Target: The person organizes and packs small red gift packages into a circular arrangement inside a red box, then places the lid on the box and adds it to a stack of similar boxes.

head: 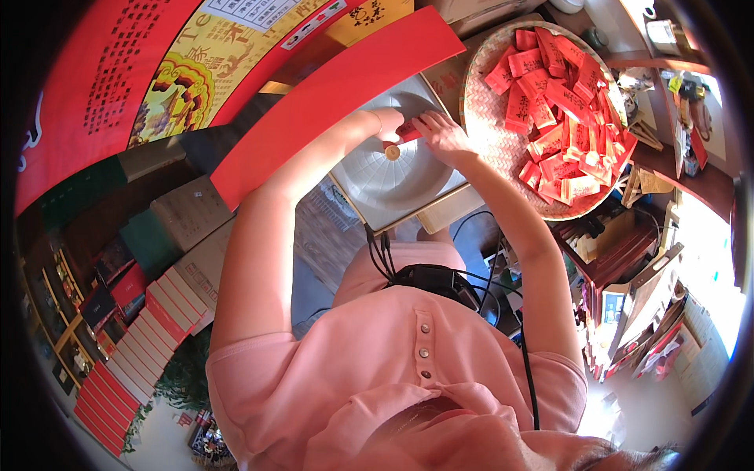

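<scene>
A small red packet lies between my two hands, over a round grey ribbed dish-like surface set in a square pale frame. My left hand is closed around its left end. The fingers of my right hand grip its right end, thumb hidden. Just below the packet is a small round tan disc, at the centre of the ribbed surface. To the right of my right hand, a round woven bamboo tray bears many red printed packets in a loose heap.
A long red panel slants behind my left forearm. Large red and yellow printed packaging stands beyond it. Cardboard boxes and a row of red-edged boxes are at left. Black cables hang below the frame. Cluttered shelves stand right.
</scene>
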A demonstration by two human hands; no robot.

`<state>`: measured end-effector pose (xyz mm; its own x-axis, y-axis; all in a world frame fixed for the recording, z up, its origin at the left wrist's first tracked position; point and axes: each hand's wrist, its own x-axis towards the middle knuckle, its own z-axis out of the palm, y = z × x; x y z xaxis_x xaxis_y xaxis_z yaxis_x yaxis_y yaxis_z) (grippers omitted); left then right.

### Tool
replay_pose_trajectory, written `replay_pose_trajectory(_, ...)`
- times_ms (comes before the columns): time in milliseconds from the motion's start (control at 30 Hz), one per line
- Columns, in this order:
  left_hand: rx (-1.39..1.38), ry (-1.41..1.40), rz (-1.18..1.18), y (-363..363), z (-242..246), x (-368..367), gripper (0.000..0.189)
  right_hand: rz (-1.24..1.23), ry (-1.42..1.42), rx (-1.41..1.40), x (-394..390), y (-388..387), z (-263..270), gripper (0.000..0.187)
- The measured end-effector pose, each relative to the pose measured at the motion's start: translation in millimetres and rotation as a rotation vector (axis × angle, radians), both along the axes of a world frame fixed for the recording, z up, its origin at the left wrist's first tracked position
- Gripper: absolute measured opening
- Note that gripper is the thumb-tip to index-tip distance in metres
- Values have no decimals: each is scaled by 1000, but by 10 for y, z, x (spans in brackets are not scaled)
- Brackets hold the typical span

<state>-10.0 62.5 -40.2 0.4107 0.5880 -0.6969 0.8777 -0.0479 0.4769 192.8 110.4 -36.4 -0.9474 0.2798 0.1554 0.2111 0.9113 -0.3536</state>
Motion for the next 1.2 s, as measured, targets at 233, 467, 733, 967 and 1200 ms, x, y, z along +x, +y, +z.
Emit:
replay_pose_trajectory(233,-27,-140,259,37,-38,38,29,-193,167,78,-55,8,25,37)
replay_pose_trajectory(467,-126,-54,236,12,-35,6,36,-984,268,-119,447,339,60,64)
replay_pose_trajectory(733,-327,-156,339,17,54,-26,43,-1300,-160,-1,849,829,-399,71)
replay_pose_trajectory(967,-396,-164,375,-40,171,-49,57,-1185,115,-155,1238,523,-188,54)
replay_pose_trajectory(1200,-619,-274,508,-94,-13,-207,58,-232,261,-695,214,404,859,44)
